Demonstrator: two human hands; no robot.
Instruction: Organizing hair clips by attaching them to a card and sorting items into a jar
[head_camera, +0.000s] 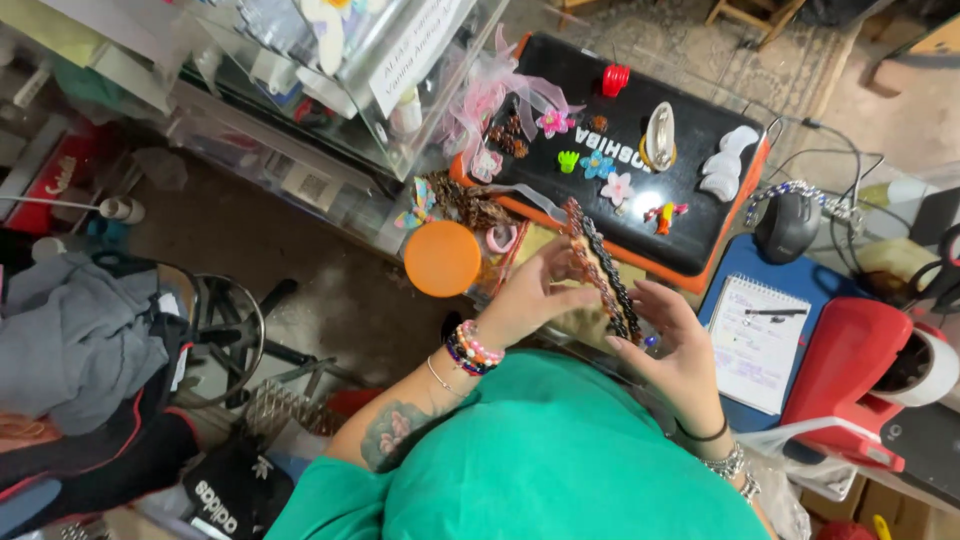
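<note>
Gripping a long beaded strip (600, 268) between them above the bench (790, 275), the left hand (530, 295) pinches its near side and the right hand (672, 335) cups its lower end, beside one round orange lid (442, 258), one white notepad (756, 338) and one red tape dispenser (850, 385).

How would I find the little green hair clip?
Look at the black laptop with the orange edge, closed, above the hands. Small clips lie on its lid. The green claw clip sits left of the blue flower clip, the only green one there.
</note>
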